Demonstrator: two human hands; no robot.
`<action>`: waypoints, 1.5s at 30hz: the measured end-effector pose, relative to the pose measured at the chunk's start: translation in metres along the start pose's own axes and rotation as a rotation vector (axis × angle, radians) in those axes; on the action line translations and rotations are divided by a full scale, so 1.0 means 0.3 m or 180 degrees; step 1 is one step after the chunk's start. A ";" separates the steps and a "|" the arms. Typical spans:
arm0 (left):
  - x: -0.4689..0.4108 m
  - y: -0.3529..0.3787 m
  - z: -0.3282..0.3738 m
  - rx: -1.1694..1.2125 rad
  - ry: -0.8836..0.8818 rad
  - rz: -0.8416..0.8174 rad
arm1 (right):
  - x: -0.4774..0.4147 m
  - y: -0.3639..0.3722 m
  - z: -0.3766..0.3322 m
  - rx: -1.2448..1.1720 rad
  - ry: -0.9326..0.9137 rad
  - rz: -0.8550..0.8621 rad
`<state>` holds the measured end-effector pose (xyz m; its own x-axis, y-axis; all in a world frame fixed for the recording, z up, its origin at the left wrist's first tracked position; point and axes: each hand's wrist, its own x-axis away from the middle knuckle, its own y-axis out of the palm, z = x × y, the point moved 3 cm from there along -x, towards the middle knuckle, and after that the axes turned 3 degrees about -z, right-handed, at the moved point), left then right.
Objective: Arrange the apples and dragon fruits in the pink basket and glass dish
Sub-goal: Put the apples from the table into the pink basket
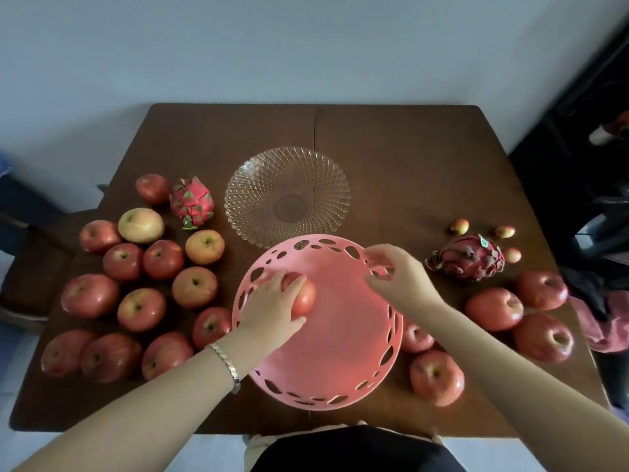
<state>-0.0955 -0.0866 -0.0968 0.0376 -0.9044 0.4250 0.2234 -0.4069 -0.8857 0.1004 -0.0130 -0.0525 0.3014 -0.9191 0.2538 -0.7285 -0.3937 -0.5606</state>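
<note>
A pale blue-grey wall [306, 46] fills the far half of my view, with dark clutter along the right edge of the room. Against it stands the dark brown wooden table [408, 158], a seam running down its middle. Near me at the centre sits the round pink plastic basket with oval cut-outs [340, 352]; just beyond it, its rim overlapped by the basket's far edge, is the clear cut-glass dish [287, 195], with nothing in it. A large cluster of red and yellowish apples [143, 284] covers the left side, and a bright pink dragon fruit [191, 202] stands at its far edge. On the right lie a darker dragon fruit with a sticker [468, 257], more red apples [493, 308] and three tiny reddish fruits [459, 226]. My left hand [272, 308], a silver bracelet [226, 364] on its wrist, is wrapped over one red apple [304, 298] inside the basket's left part. My right hand [398, 274] pinches the basket's far right rim with curled fingers.
</note>
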 end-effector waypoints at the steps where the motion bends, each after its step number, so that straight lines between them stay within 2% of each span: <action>1: -0.005 0.000 0.000 0.0106 -0.0049 -0.0009 | 0.003 -0.058 0.021 0.0169 0.0016 0.0196; 2: -0.014 0.003 0.010 0.0140 -0.0085 -0.0069 | 0.013 -0.110 0.057 0.0383 0.0132 0.0233; 3: -0.020 0.008 0.016 0.0119 -0.0132 -0.0135 | 0.023 -0.140 0.097 0.0624 0.0339 0.0038; 6: -0.034 0.017 0.029 -0.0016 -0.0220 -0.0151 | 0.076 -0.131 0.210 0.1389 0.1021 -0.1181; 8: -0.037 0.019 0.036 -0.0111 -0.0177 -0.0081 | 0.113 -0.083 0.254 0.1696 0.1083 -0.1536; 14: -0.032 0.028 0.033 -0.0187 -0.0045 0.0196 | 0.132 -0.015 0.296 0.1821 0.1080 -0.1108; 17: -0.036 0.030 0.028 -0.0094 -0.0055 0.0177 | 0.123 -0.053 0.266 0.1630 0.1031 -0.0539; 20: -0.038 0.024 0.028 -0.0054 -0.0057 0.0197 | 0.113 -0.126 0.148 0.1247 0.0501 0.0432; 22: -0.034 0.026 0.032 0.0017 -0.0057 0.0234 | 0.107 -0.148 0.044 0.1012 -0.0043 0.0698; 23: -0.033 0.028 0.033 0.0044 -0.0068 0.0253 | 0.097 -0.138 0.000 0.0954 -0.0285 0.0609; 25: -0.032 0.030 0.037 0.0009 -0.0087 0.0247 | 0.073 -0.078 -0.061 0.1038 -0.0545 0.0064; 28: -0.035 0.026 0.039 -0.0060 -0.0146 0.0085 | 0.033 0.078 -0.068 0.1621 -0.0407 -0.0954; 30: -0.032 0.020 0.038 -0.0053 -0.0182 0.0013 | 0.001 0.163 -0.044 0.2085 -0.0226 -0.1266; 33: -0.026 0.024 0.040 -0.0090 -0.0182 0.0051 | -0.046 0.213 -0.019 0.2319 -0.0034 -0.1215; 41: -0.024 0.032 0.054 0.0164 -0.0242 0.0216 | -0.039 0.222 0.042 0.2153 -0.0227 -0.0843; 45: -0.016 0.037 0.096 0.0111 0.0084 0.0376 | -0.021 0.227 0.053 0.2151 -0.0341 -0.0826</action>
<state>-0.0652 -0.0830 -0.1034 0.0399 -0.9490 0.3127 0.2525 -0.2932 -0.9221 0.0587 -0.0343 -0.1049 0.4964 -0.7778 0.3856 -0.0971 -0.4911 -0.8657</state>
